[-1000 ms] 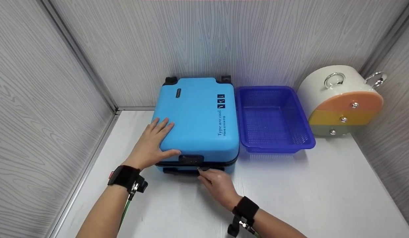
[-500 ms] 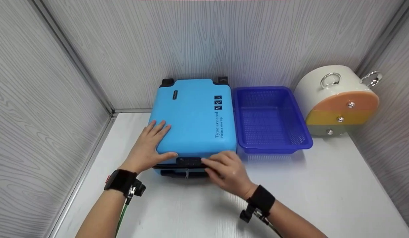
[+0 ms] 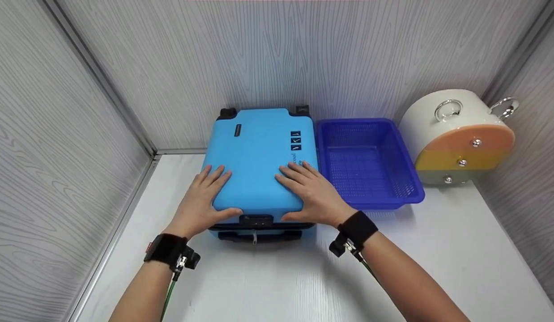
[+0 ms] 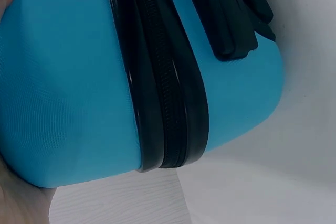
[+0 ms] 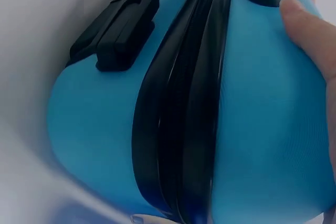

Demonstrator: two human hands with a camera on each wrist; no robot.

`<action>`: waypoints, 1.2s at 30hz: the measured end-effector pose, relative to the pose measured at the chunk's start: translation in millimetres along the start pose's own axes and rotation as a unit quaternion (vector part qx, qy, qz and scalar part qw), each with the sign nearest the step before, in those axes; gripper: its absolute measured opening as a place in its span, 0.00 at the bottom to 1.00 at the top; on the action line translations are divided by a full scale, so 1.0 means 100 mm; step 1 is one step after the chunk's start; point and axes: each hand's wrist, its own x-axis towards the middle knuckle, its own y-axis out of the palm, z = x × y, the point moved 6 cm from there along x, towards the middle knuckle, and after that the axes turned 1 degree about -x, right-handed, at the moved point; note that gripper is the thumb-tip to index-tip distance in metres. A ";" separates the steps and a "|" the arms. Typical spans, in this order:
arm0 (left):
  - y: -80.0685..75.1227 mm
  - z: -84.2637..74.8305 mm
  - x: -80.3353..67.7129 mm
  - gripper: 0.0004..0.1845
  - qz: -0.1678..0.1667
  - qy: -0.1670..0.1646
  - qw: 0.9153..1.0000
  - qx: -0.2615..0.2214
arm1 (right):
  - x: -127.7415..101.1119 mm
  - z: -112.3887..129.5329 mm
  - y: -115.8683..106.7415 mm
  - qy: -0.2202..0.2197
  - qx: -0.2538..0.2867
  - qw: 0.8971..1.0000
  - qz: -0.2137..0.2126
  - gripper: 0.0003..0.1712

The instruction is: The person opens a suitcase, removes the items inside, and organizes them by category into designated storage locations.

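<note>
Now, from my seat at the feed, I've got both bare hands down on the light-blue hard-shell suitcase (image 3: 259, 156), which lies flat on the white tabletop (image 3: 259, 286), its black wheels (image 3: 227, 113) towards the patterned wall panel (image 3: 268, 53) behind it. Left hand (image 3: 204, 199) rests on the suitcase's near left corner, fingers straight and spread, clamped on nothing, thumb reaching along the front edge. And there's the right hand (image 3: 313, 193), mirroring it on the near right corner, fingers apart and flat, covering part of the printed lettering (image 3: 294, 158)! Between the thumbs, on the suitcase's front, sits the black lock panel (image 3: 256, 220); a zipper pull (image 3: 254, 237) dangles below it, in front of the black carry handle (image 3: 283, 235). Just right of the suitcase, I see the blue plastic basket (image 3: 371, 206), and beyond that, farther right, the white drawer organizer (image 3: 456, 107) with orange, yellow and green drawer fronts.
</note>
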 end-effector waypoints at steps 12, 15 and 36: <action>0.35 -0.24 -0.71 0.35 -0.304 -0.036 0.948 -0.083 | -0.02 0.04 -0.01 -0.003 0.000 1.000 -0.027 0.58; 0.52 -0.33 -0.85 0.16 -0.336 -0.006 0.940 -0.063 | -0.02 0.04 -0.01 0.000 -0.001 1.000 -0.031 0.57; 0.95 -0.45 -0.88 0.02 -0.223 -0.102 0.968 -0.051 | -0.02 0.05 0.01 0.004 0.002 0.999 -0.034 0.56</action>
